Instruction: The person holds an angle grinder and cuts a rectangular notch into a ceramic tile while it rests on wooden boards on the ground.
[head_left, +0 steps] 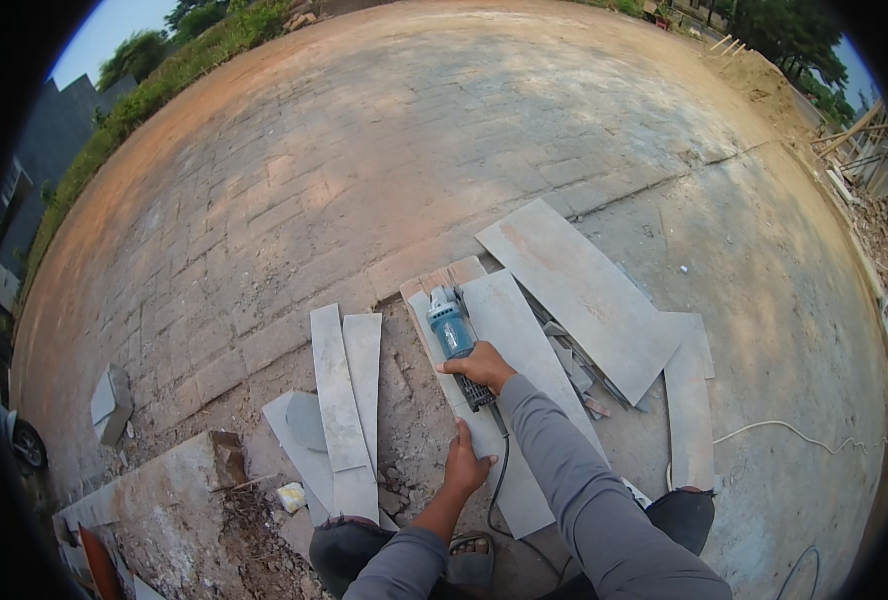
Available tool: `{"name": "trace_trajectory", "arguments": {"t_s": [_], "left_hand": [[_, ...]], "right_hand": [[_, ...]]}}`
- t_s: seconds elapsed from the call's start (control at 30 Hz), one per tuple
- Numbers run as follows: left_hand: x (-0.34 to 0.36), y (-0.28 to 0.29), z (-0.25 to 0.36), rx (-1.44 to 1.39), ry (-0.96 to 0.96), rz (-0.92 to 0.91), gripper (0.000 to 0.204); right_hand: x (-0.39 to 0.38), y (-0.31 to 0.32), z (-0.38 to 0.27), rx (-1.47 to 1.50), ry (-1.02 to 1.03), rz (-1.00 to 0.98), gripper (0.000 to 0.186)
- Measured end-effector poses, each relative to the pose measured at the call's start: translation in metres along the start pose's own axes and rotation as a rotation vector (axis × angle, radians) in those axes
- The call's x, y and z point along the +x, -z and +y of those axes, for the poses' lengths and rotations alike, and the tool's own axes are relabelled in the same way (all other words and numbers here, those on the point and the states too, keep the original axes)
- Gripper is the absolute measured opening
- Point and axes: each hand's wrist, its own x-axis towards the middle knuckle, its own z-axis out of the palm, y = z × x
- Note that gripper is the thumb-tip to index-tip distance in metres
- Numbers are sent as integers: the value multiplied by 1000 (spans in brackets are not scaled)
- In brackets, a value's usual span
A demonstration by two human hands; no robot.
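Note:
My right hand (481,366) is wrapped round the body of a blue angle grinder (451,325). Its metal head points away from me, over a long grey tile (524,395), and a dark cord trails back from its rear. Whether the disc is spinning I cannot make out. Lower down, my left hand (467,466) grips the left edge of that tile, thumb on top; some of its fingers are hidden. The tile lies lengthwise in front of me, with a narrow strip along its left side at the far end.
A large grey tile (579,290) lies to the right, above stacked offcuts (569,355). Narrow tile strips (340,385) rest at left on broken ground. A pale block (112,405) stands farther left. A white cable (789,427) crosses the ground at right. My sandalled foot (470,560) is close below.

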Motion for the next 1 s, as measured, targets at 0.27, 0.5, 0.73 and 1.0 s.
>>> {"name": "trace_trajectory", "arguments": {"t_s": [0.27, 0.5, 0.73, 1.0], "left_hand": [[3, -8, -11, 75, -122, 96, 113], [1, -8, -11, 86, -154, 120, 114], [0, -6, -5, 88, -119, 105, 113], [0, -4, -5, 79, -92, 95, 113]], "right_hand": [[0, 1, -3, 6, -22, -4, 75], [-4, -1, 1, 39, 14, -18, 72], [-11, 0, 8, 25, 27, -4, 71], [-19, 2, 3, -12, -13, -40, 72]]}}
